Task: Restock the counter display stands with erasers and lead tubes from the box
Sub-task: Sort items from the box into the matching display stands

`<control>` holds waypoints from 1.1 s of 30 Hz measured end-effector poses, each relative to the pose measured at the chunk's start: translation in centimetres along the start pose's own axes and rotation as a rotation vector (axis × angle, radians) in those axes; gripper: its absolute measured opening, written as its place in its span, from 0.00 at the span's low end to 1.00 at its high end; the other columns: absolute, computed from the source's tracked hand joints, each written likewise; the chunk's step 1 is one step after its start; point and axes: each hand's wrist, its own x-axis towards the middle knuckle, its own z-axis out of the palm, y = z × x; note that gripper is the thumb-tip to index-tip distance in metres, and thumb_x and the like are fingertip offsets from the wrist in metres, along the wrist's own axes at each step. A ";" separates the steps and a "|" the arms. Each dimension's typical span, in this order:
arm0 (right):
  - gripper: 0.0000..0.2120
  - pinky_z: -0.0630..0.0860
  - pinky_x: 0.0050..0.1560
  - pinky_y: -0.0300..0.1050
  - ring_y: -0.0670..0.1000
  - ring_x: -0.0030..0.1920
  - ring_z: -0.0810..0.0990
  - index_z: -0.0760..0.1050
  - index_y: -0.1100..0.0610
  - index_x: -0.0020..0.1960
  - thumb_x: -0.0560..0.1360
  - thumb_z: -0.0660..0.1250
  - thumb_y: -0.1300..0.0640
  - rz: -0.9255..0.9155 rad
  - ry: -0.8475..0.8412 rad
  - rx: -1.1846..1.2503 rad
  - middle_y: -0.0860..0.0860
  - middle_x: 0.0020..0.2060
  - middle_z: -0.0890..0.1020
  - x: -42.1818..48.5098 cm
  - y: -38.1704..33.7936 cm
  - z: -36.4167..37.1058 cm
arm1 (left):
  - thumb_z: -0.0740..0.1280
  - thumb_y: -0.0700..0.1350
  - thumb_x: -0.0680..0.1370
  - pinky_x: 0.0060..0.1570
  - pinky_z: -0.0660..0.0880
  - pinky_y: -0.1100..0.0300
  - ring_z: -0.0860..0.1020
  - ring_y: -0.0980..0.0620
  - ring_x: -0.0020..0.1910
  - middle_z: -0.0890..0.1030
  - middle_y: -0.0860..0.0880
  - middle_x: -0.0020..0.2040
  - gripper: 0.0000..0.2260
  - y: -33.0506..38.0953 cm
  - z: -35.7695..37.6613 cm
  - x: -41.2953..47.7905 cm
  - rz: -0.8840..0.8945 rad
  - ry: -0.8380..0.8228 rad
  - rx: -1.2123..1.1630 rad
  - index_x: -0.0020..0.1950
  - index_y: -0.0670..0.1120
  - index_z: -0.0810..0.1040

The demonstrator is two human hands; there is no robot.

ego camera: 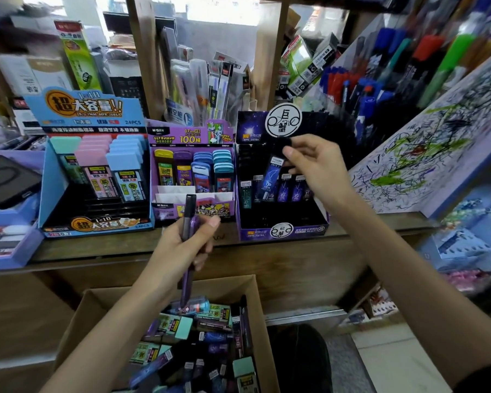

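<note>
Three display stands line the wooden counter: a blue stand [48,194] at left, a purple stand [153,177] in the middle and a dark constellation stand [284,231] at right. My right hand [318,168] pinches the black cap of a dark blue lead tube [271,177] over the rows of the dark stand. My left hand [186,242] grips two long purple and black lead tubes [188,219] upright, in front of the purple stand. Below, an open cardboard box [77,330] holds several mixed lead tubes and teal-capped packs.
A black phone [6,180] lies on a lilac tray at the far left. Pens and refill packs crowd the racks behind and to the right. A scribbled test sheet [425,154] slopes at right. A dark rounded object [301,355] sits on the floor beside the box.
</note>
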 end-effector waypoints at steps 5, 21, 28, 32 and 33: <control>0.07 0.77 0.45 0.40 0.45 0.40 0.76 0.77 0.59 0.54 0.77 0.65 0.63 -0.050 -0.090 -0.142 0.50 0.41 0.79 -0.1 2.0 1.2 | 0.67 0.59 0.71 0.24 0.65 0.66 0.66 0.56 0.24 0.69 0.52 0.31 0.22 -0.2 -0.3 -0.3 -0.061 -0.023 -0.123 0.53 0.42 0.76; 0.12 0.79 0.53 0.47 0.49 0.47 0.81 0.80 0.61 0.56 0.77 0.66 0.55 0.059 -0.009 -0.279 0.50 0.42 0.82 -0.9 3.2 2.9 | 0.64 0.56 0.70 0.35 0.75 0.67 0.80 0.62 0.36 0.81 0.60 0.37 0.16 -1.4 0.3 -0.2 -0.024 -0.008 -0.050 0.56 0.54 0.73; 0.05 0.72 0.38 0.33 0.40 0.38 0.75 0.78 0.55 0.49 0.77 0.64 0.56 -0.140 0.055 -0.244 0.45 0.38 0.79 -5.9 0.6 4.2 | 0.61 0.52 0.74 0.34 0.76 0.65 0.80 0.57 0.38 0.83 0.51 0.39 0.12 -0.8 0.5 0.0 0.061 -0.052 -0.105 0.56 0.51 0.69; 0.04 0.76 0.45 0.34 0.40 0.43 0.79 0.78 0.54 0.48 0.75 0.67 0.56 0.113 -0.230 0.100 0.46 0.42 0.82 -7.9 -0.4 6.3 | 0.64 0.54 0.71 0.44 0.78 0.64 0.82 0.56 0.45 0.83 0.55 0.42 0.17 -0.8 0.8 0.2 0.100 -0.055 -0.051 0.58 0.52 0.69; 0.05 0.77 0.46 0.35 0.41 0.43 0.79 0.79 0.56 0.49 0.75 0.68 0.57 0.138 -0.226 0.152 0.48 0.42 0.82 -7.9 -0.6 6.5 | 0.64 0.54 0.71 0.45 0.78 0.63 0.82 0.56 0.46 0.83 0.55 0.43 0.17 -0.8 0.8 0.3 0.109 -0.055 -0.044 0.58 0.52 0.69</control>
